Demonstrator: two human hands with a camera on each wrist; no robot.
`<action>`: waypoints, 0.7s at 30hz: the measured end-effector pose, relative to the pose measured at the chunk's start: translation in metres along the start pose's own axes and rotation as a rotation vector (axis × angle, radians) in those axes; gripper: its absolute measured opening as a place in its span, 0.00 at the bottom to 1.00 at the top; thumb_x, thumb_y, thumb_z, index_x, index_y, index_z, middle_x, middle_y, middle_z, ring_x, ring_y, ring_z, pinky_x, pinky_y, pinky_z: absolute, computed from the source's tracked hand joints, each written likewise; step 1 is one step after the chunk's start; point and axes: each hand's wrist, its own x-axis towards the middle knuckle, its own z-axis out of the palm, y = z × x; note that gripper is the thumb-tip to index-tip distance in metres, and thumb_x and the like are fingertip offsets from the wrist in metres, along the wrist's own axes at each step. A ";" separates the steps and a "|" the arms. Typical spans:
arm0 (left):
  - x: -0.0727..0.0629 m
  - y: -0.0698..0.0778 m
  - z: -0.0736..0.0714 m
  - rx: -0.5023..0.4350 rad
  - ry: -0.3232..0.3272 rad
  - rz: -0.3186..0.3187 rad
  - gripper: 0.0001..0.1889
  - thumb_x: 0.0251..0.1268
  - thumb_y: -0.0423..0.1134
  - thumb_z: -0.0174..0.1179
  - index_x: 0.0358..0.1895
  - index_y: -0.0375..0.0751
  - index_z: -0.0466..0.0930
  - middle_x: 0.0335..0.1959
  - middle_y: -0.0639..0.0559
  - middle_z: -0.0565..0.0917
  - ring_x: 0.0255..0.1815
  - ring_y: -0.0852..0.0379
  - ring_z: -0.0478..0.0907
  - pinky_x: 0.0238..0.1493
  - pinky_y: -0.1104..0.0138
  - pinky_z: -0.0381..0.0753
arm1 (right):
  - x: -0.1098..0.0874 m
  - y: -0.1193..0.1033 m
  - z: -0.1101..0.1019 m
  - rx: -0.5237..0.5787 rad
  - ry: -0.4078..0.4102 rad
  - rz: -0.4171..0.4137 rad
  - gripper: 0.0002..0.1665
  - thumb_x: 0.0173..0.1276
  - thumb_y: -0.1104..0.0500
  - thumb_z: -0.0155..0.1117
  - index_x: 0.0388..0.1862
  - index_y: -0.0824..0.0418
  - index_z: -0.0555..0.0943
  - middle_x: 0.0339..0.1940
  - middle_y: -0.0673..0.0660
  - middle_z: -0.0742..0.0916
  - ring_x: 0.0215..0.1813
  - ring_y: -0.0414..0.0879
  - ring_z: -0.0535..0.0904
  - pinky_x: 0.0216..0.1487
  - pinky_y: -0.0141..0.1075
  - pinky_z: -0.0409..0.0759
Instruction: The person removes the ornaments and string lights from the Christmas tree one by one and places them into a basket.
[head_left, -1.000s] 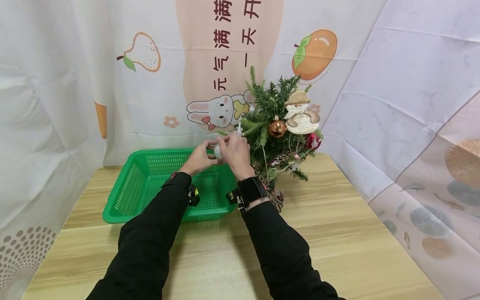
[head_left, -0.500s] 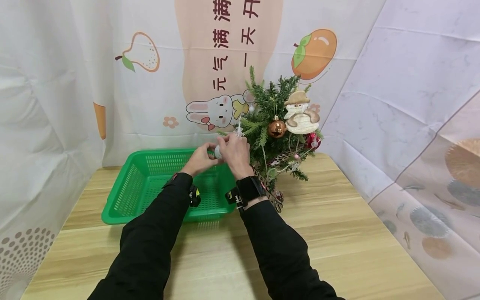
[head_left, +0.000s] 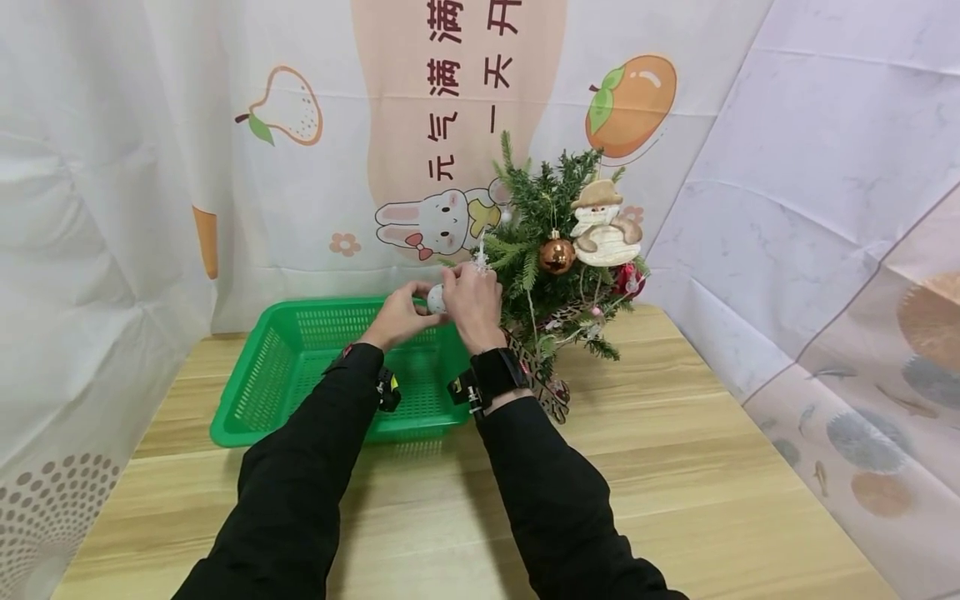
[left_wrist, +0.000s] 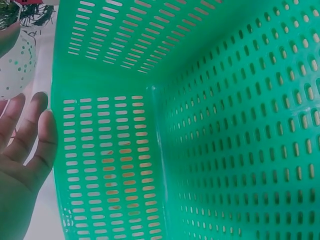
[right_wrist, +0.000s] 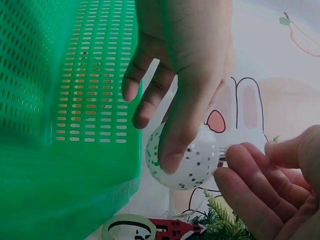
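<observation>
A white bauble with dark dots [right_wrist: 195, 167] hangs between the two hands above the right end of the green basket. My left hand [head_left: 397, 319] grips the bauble's round body, thumb on the near side in the right wrist view. The fingertips of my right hand [head_left: 475, 308] pinch at the small silver cap [right_wrist: 222, 154] on the bauble's end. In the left wrist view only part of the bauble [left_wrist: 17, 65] shows, beside the left fingers [left_wrist: 47, 132]. Just right of the right hand stands a small decorated Christmas tree [head_left: 555, 179].
The green perforated basket [head_left: 225, 408] sits on the wooden table [head_left: 675, 483] under the forearms. On the tree hang a copper bauble [head_left: 557, 255], a snowman ornament [head_left: 606, 233] and a red ornament [head_left: 630, 280]. Behind is a printed curtain [head_left: 292, 208].
The right thumb and fingers have shifted slightly to the right along the bauble, so more of its white body shows. The left hand keeps its grip, nearly still.
</observation>
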 end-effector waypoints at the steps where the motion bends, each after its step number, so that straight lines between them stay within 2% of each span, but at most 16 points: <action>1: 0.000 0.000 0.000 0.001 0.002 0.001 0.35 0.66 0.43 0.71 0.71 0.38 0.65 0.63 0.42 0.73 0.56 0.45 0.78 0.54 0.55 0.80 | 0.000 0.000 0.000 -0.001 0.009 -0.005 0.19 0.82 0.50 0.54 0.48 0.61 0.87 0.38 0.58 0.89 0.34 0.49 0.82 0.37 0.39 0.79; 4: 0.000 0.001 -0.001 0.012 0.019 0.014 0.35 0.66 0.44 0.71 0.71 0.38 0.66 0.62 0.42 0.74 0.55 0.44 0.79 0.53 0.55 0.80 | 0.001 0.001 0.001 0.008 0.036 -0.014 0.18 0.82 0.52 0.53 0.45 0.61 0.87 0.37 0.58 0.89 0.32 0.49 0.81 0.36 0.39 0.78; 8: 0.000 0.003 -0.004 0.025 0.058 0.032 0.35 0.65 0.45 0.71 0.71 0.39 0.66 0.61 0.43 0.74 0.53 0.45 0.79 0.52 0.55 0.80 | 0.000 0.000 0.000 0.053 0.043 -0.023 0.18 0.83 0.51 0.51 0.47 0.61 0.84 0.36 0.59 0.88 0.31 0.50 0.81 0.34 0.39 0.77; 14: 0.002 0.009 -0.009 0.034 0.127 0.073 0.36 0.64 0.44 0.72 0.70 0.37 0.66 0.62 0.42 0.73 0.52 0.45 0.79 0.51 0.55 0.81 | 0.003 0.000 0.000 0.110 0.084 -0.027 0.17 0.83 0.51 0.51 0.50 0.61 0.82 0.36 0.60 0.88 0.32 0.53 0.83 0.36 0.46 0.79; 17: 0.001 0.014 -0.012 0.046 0.149 0.092 0.35 0.63 0.43 0.73 0.70 0.37 0.67 0.63 0.42 0.73 0.53 0.44 0.79 0.51 0.55 0.81 | 0.003 0.000 -0.001 0.147 0.081 -0.018 0.17 0.84 0.50 0.49 0.51 0.59 0.81 0.31 0.57 0.88 0.28 0.49 0.83 0.36 0.45 0.78; 21: -0.003 0.018 -0.018 0.037 0.169 0.086 0.36 0.63 0.44 0.73 0.70 0.39 0.67 0.63 0.43 0.74 0.53 0.45 0.79 0.49 0.55 0.82 | 0.003 0.001 0.000 0.224 0.042 0.003 0.20 0.85 0.46 0.44 0.54 0.57 0.78 0.27 0.53 0.88 0.21 0.42 0.83 0.38 0.43 0.79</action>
